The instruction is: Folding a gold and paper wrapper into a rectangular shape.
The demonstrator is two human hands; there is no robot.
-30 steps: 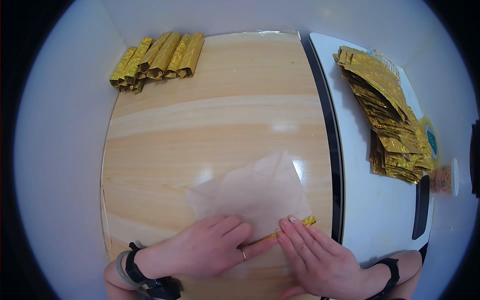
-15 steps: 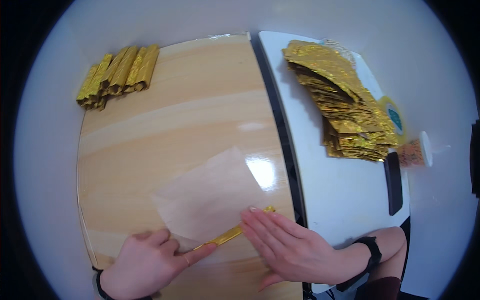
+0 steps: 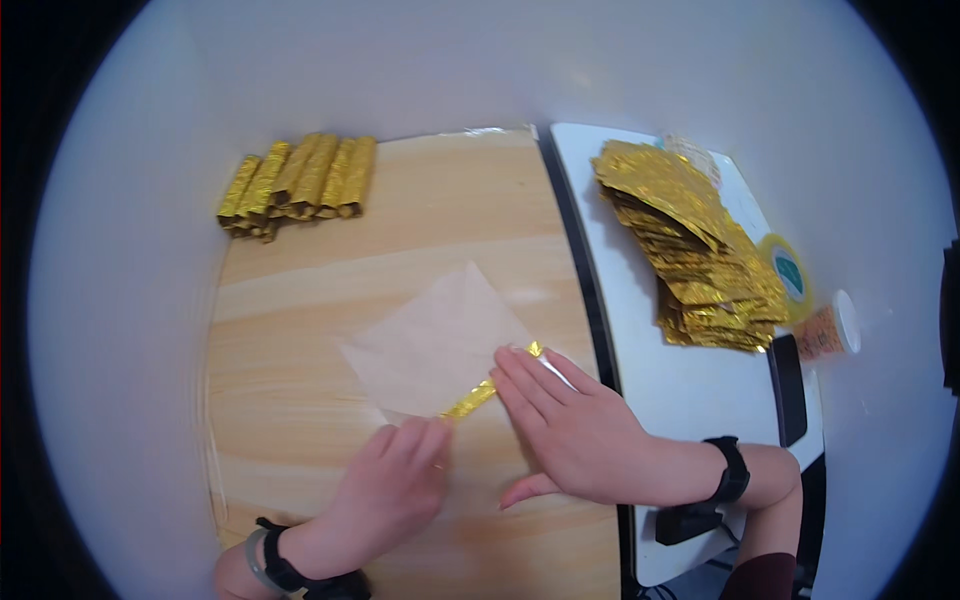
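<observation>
A thin, pale translucent sheet of paper [image 3: 435, 335] lies slantwise on the wooden tabletop. Along its near right edge runs a narrow gold foil strip [image 3: 470, 401]. My left hand [image 3: 392, 482] has its fingers curled down onto the strip's left end; the fingertips are partly hidden. Flat over the strip's right part rests my right hand [image 3: 575, 430], fingers stretched out and thumb spread away, with a bit of gold showing past the fingertips.
Several gold paper tubes [image 3: 300, 180] lie piled at the back left of the wooden board [image 3: 440, 210]. On the white table [image 3: 640, 400] to the right sit a stack of gold foil sheets [image 3: 695, 250], a tape roll [image 3: 787, 270], a patterned cup [image 3: 828, 328] and a dark phone-like slab [image 3: 788, 390].
My left index finger, stretched along the strip before, is now curled with the others at its left end. My right hand stays flat on the strip. The whole view has shifted.
</observation>
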